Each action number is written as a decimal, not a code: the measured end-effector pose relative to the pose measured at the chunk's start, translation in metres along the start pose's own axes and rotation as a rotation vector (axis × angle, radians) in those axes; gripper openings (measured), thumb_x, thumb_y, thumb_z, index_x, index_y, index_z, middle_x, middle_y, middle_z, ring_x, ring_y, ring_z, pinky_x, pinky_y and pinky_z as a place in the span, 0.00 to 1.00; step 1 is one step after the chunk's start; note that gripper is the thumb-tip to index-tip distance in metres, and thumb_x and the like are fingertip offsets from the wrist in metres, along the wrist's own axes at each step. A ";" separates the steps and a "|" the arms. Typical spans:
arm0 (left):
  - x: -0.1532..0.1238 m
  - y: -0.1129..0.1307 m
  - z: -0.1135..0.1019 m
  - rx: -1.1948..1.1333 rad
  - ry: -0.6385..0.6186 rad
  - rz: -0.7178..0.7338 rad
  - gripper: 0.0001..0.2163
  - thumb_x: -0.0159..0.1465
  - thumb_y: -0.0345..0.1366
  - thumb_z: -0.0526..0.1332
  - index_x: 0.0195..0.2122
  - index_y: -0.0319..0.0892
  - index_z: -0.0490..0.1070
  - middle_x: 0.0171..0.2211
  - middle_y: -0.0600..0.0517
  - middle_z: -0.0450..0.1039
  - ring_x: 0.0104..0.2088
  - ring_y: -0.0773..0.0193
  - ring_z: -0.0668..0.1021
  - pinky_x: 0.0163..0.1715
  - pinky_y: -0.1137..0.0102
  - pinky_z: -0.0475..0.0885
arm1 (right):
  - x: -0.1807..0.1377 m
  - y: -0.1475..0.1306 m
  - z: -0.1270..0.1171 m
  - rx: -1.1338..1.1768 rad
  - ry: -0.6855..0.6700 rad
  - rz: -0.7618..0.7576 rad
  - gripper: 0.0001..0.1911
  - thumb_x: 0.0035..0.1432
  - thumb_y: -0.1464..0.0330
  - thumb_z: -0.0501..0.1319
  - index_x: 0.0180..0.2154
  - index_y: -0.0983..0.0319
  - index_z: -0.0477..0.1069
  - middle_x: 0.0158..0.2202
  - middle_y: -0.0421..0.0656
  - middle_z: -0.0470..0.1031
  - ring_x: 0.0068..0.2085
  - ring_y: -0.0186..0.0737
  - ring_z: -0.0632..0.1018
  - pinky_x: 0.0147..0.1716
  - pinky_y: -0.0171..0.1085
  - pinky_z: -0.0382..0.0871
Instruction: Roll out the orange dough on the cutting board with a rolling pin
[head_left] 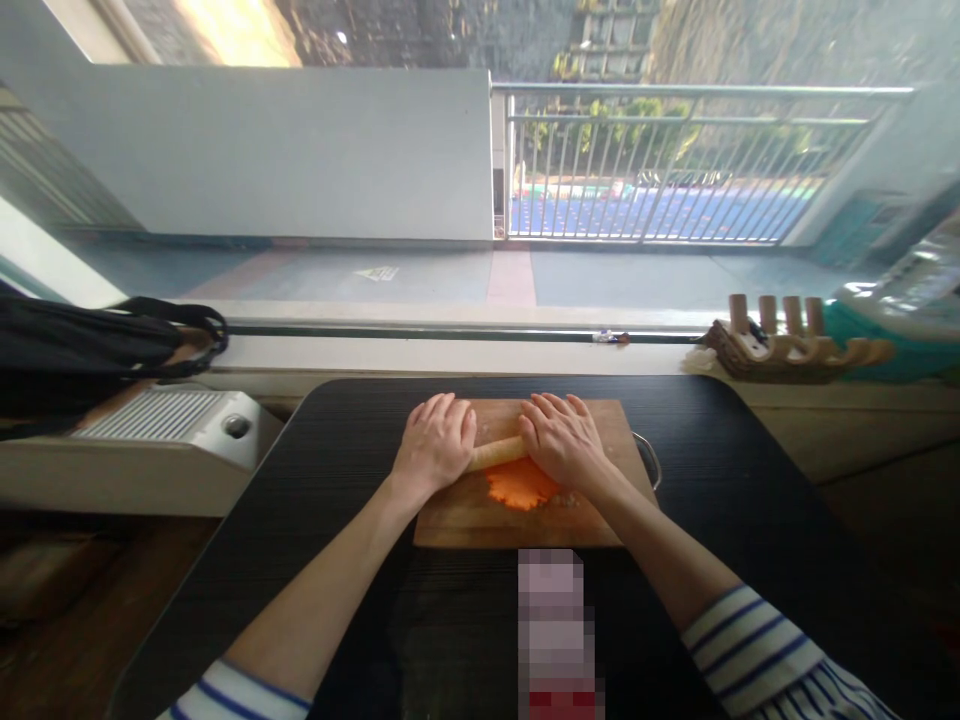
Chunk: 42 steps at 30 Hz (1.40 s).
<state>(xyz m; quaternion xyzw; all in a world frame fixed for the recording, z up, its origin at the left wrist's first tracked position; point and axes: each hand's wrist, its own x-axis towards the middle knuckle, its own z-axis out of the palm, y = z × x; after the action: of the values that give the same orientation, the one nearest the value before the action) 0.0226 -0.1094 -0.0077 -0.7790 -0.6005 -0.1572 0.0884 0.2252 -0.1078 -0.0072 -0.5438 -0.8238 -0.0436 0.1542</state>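
A wooden board (457, 520) lies on a black table (705, 470). On it rests a flat piece of orange dough (519, 487). A pale wooden rolling pin (496, 453) lies across the dough's far edge. My left hand (435, 443) presses on the pin's left end, fingers stretched flat. My right hand (562, 440) presses on its right end in the same way. Both palms cover the pin's ends.
A metal handle (649, 458) sticks out at the board's right side. A white appliance (187, 420) and a dark bag (82, 350) sit to the left. A wooden rack (787, 345) stands on the sill at the right. A blurred patch (551, 620) lies near me.
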 end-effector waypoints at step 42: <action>-0.099 0.056 -0.029 0.043 -0.004 0.196 0.24 0.69 0.45 0.47 0.59 0.34 0.63 0.62 0.39 0.59 0.61 0.48 0.65 0.60 0.50 0.58 | -0.127 -0.009 -0.021 0.079 0.120 -0.094 0.22 0.68 0.67 0.48 0.60 0.63 0.61 0.62 0.45 0.63 0.63 0.42 0.63 0.64 0.46 0.50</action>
<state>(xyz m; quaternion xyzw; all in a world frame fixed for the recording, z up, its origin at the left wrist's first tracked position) 0.0494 -0.2232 -0.0126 -0.8324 -0.5247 -0.1330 0.1189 0.2672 -0.2282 -0.0242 -0.4945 -0.8388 -0.0508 0.2221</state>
